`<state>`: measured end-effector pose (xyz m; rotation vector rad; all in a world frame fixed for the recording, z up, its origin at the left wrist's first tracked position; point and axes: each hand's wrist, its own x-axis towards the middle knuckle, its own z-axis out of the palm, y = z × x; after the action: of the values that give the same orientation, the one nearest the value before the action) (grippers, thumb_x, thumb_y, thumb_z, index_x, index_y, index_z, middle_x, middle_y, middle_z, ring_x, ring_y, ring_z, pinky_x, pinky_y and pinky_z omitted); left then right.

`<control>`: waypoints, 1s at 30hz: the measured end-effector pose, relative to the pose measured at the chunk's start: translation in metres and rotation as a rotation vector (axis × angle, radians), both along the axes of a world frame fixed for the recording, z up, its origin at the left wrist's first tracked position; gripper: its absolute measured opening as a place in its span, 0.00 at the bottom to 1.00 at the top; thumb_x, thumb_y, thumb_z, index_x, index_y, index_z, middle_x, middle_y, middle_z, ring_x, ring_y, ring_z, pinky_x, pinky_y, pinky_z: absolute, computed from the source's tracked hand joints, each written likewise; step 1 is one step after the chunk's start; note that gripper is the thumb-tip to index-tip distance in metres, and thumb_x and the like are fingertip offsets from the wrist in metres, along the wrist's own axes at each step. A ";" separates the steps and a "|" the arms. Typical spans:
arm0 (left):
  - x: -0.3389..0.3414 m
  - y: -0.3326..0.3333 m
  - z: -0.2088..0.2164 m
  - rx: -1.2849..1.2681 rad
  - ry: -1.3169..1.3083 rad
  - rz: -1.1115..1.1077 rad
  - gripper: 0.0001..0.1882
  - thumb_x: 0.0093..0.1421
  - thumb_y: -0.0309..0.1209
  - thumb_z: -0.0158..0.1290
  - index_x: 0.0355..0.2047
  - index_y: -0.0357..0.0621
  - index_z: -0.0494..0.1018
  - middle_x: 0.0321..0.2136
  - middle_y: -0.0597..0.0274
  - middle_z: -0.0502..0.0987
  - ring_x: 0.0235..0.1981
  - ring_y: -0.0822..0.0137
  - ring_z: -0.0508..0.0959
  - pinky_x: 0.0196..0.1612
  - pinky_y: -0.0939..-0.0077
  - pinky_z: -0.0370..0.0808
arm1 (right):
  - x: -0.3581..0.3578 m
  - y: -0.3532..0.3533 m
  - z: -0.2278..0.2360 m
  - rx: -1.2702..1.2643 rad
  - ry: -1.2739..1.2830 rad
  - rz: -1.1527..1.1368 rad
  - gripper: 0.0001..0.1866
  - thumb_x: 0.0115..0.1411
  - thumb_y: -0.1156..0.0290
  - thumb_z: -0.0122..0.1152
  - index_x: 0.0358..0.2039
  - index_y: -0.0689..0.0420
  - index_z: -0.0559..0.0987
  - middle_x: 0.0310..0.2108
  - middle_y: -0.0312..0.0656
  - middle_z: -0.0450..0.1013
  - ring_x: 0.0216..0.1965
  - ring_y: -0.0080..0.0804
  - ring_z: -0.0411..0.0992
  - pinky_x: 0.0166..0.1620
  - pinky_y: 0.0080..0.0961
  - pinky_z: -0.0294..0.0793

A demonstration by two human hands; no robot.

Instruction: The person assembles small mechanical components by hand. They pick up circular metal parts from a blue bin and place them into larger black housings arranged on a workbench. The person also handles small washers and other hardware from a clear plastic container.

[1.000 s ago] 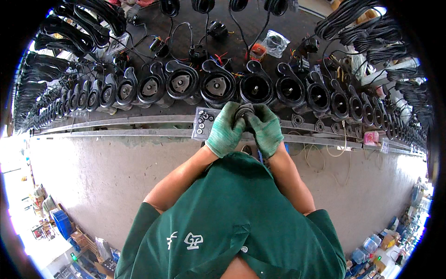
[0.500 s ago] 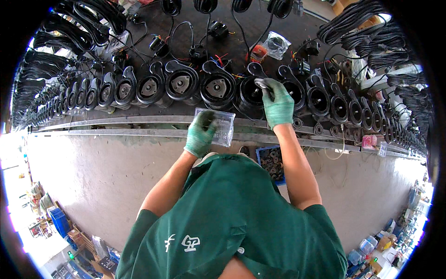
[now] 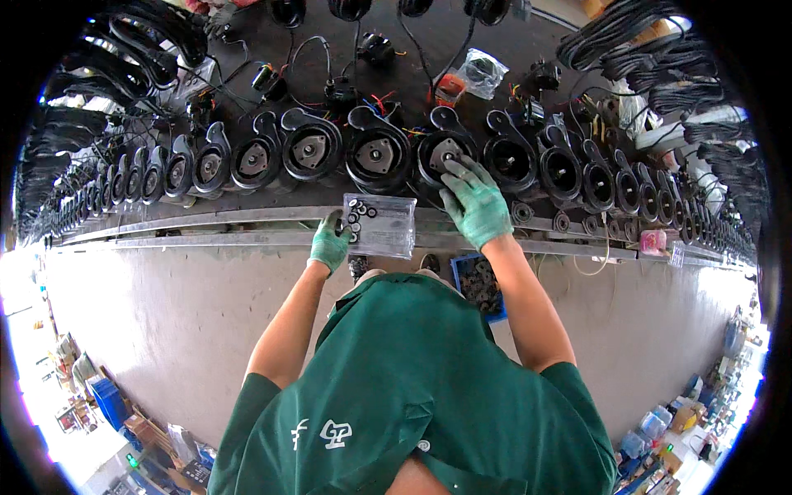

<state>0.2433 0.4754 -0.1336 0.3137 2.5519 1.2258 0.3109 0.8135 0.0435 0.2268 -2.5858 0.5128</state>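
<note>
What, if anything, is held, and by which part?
Cannot be told: the left hand is at the left edge of the clear container, the right hand over a black housing.

Desk [image 3: 528, 49], far part: crumpled clear plastic bag [image 3: 485, 73] just beside a small orange-red item [image 3: 449, 89] — kind unclear. Black cable coils [image 3: 615, 35] bunched upper right, more upper left. Pink container [image 3: 652, 241] at near edge, right. Grey floor [image 3: 190, 305] below. Lower left: blue bin [image 3: 108, 400]. Lower right: clear plastic containers [image 3: 654, 425] — contents too small to tell.
</note>
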 end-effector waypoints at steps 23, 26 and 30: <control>0.005 0.089 0.100 -0.760 0.396 -0.766 0.14 0.52 0.41 0.61 0.38 0.53 0.82 0.43 0.55 0.77 0.46 0.52 0.77 0.50 0.52 0.72 | 0.036 0.050 -0.128 -0.097 -0.956 -0.695 0.35 0.53 0.61 0.70 0.61 0.57 0.71 0.64 0.65 0.61 0.62 0.57 0.66 0.62 0.40 0.71; 0.007 0.104 0.094 -0.825 0.494 -0.786 0.14 0.53 0.41 0.61 0.38 0.52 0.82 0.46 0.55 0.77 0.46 0.51 0.78 0.51 0.50 0.71 | 0.043 0.060 -0.153 -0.248 -0.830 -0.783 0.35 0.50 0.57 0.73 0.56 0.60 0.74 0.55 0.60 0.72 0.58 0.58 0.69 0.58 0.40 0.72; 0.006 0.105 0.076 -0.844 0.477 -0.778 0.16 0.56 0.42 0.58 0.40 0.48 0.82 0.48 0.54 0.77 0.47 0.50 0.78 0.52 0.46 0.70 | 0.053 0.073 -0.169 -0.573 -0.878 -0.731 0.30 0.52 0.61 0.70 0.54 0.61 0.76 0.53 0.56 0.75 0.54 0.54 0.74 0.55 0.36 0.73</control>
<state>0.2497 0.5802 -0.0580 1.3118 2.5786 -0.2398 0.3643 0.8869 -0.1260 -1.3451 -2.8277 1.1947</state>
